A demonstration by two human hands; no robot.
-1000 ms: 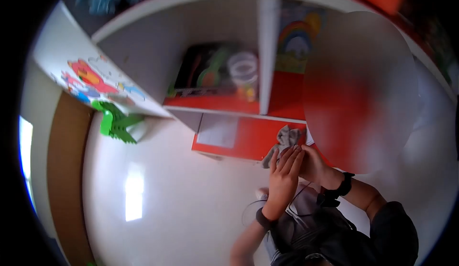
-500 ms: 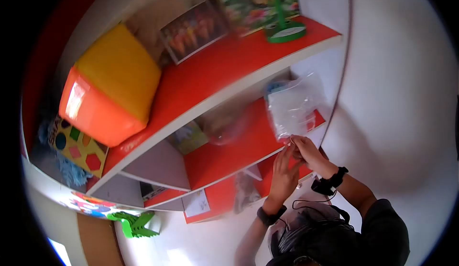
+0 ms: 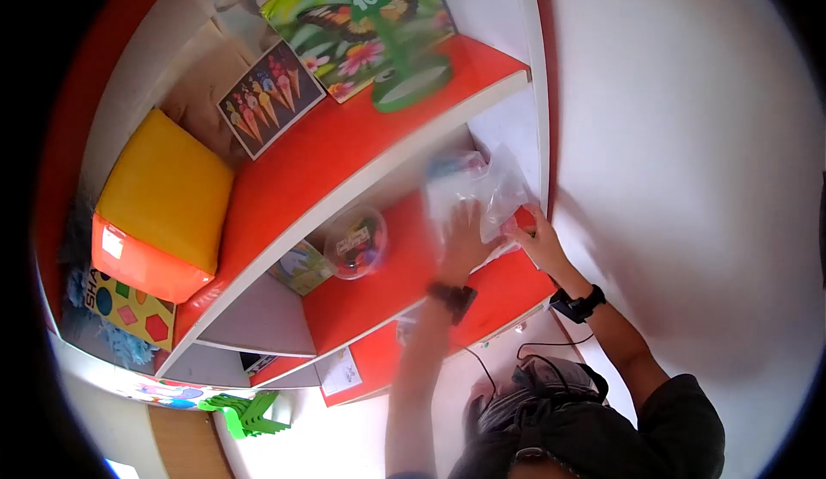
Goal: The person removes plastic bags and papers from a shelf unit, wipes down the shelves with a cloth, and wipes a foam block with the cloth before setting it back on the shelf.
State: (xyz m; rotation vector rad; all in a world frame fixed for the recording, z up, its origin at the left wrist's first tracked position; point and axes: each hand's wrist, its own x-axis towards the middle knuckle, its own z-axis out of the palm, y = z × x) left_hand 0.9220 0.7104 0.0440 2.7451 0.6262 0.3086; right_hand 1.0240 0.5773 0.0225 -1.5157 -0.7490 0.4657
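Note:
A clear plastic bag (image 3: pixel 503 188) with whitish contents lies at the right end of the red middle shelf (image 3: pixel 391 285). My left hand (image 3: pixel 467 242), somewhat blurred, rests on the bag's front with its fingers spread. My right hand (image 3: pixel 538 242) has fingers and thumb bent together at the bag's right edge, pinching the plastic. Left of the bag stands a round clear tub (image 3: pixel 355 242) of colourful small items. Both wrists wear black bands.
The upper shelf holds a yellow and orange cube (image 3: pixel 168 195), an ice-cream picture (image 3: pixel 268 98), a butterfly picture (image 3: pixel 344 27) and a green stand (image 3: pixel 413 81). A white wall (image 3: pixel 680 160) rises at the right. Green plastic pieces (image 3: pixel 249 416) are at the lower left.
The view has swung toward the shelf's right end. My hands have gone from being close together to the bag; the left has spread its fingers on it, the right has moved to its edge.

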